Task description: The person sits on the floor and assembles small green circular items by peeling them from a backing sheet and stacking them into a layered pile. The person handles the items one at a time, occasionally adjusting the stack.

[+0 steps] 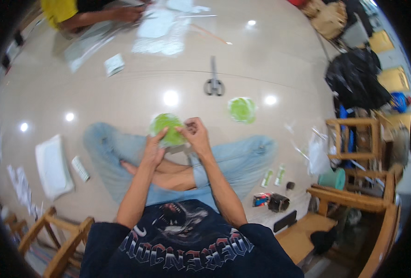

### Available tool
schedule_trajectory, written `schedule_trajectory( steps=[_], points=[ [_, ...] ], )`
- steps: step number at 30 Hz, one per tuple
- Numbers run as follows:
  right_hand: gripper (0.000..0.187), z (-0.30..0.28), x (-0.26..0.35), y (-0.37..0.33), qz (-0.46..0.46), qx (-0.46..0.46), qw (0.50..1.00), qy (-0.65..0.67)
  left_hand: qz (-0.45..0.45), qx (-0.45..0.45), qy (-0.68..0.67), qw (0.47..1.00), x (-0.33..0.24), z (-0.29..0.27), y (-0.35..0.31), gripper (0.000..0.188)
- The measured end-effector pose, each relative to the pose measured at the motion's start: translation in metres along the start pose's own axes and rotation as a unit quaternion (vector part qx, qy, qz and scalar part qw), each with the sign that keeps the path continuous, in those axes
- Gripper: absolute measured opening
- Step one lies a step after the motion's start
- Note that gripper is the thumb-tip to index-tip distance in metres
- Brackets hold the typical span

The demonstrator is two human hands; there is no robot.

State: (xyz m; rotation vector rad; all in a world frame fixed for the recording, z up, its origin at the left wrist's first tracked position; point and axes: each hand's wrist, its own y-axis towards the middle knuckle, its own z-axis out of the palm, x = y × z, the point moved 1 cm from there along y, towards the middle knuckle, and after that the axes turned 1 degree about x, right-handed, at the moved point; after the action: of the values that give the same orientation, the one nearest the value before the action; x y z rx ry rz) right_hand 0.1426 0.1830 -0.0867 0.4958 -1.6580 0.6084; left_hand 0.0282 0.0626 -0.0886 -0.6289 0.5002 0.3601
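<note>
Pale floor [122, 95] is carrying scissors [213, 82]. Left hand [155, 149] is clamping its grip on green disc [171, 134]; right hand [197, 135] is pinching the edge.

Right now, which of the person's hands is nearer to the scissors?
Right. The right hand, at the edge of the green disc, is below the scissors in the picture, slightly left of them; the left hand, holding the disc, is lower and farther left.
</note>
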Motion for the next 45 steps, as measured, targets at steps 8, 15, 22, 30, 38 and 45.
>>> schedule_trajectory(
  steps=[8,15,22,30,38,45],
  points=[
    [0.021,-0.011,0.003,0.002,0.084,-0.018,0.995,0.054,-0.002,0.017,-0.069,0.997,-0.010,0.005,-0.004,0.045],
    [0.020,-0.005,0.010,0.002,0.061,0.038,0.994,0.077,0.051,0.005,0.015,0.999,-0.005,0.001,-0.002,0.043],
    [0.025,0.003,0.008,-0.002,0.028,0.035,0.997,0.058,0.040,-0.001,-0.044,0.998,-0.005,-0.004,0.001,0.040],
    [0.022,-0.016,0.006,0.005,0.061,-0.034,0.995,0.064,0.121,-0.087,-0.052,0.988,-0.002,-0.015,0.005,0.040],
    [0.041,-0.032,-0.012,0.016,0.109,-0.149,0.980,-0.067,0.182,-0.141,-0.072,0.970,-0.005,-0.015,0.004,0.038],
    [0.042,0.009,0.014,0.003,-0.015,-0.018,1.000,-0.011,0.103,-0.054,-0.060,0.991,-0.007,-0.003,-0.001,0.041]
  ],
)
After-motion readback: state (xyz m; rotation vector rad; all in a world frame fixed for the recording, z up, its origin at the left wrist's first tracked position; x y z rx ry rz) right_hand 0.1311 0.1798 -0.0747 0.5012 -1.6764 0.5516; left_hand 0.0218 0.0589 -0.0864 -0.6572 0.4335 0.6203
